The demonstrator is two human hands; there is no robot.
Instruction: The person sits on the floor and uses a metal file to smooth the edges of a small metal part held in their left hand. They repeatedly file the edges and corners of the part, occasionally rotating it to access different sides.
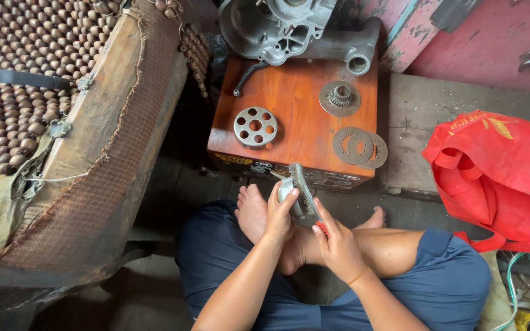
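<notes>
My left hand [277,216] grips a small grey metal part [286,189] near my bare feet. My right hand [338,245] holds a wire brush [303,195] by its red handle, the bristles laid against that part. Just ahead stands an orange wooden box [295,116]. On its top lie a round metal plate with holes [255,127], a geared hub [339,98] and two flat friction discs [358,147]. A grey engine casing [289,27] rests at the box's far edge.
A worn seat with a wooden-bead cover [26,79] leans at the left. A red bag [498,175] lies on a concrete step [412,116] at the right. I sit cross-legged in dark blue trousers [449,276] on the floor.
</notes>
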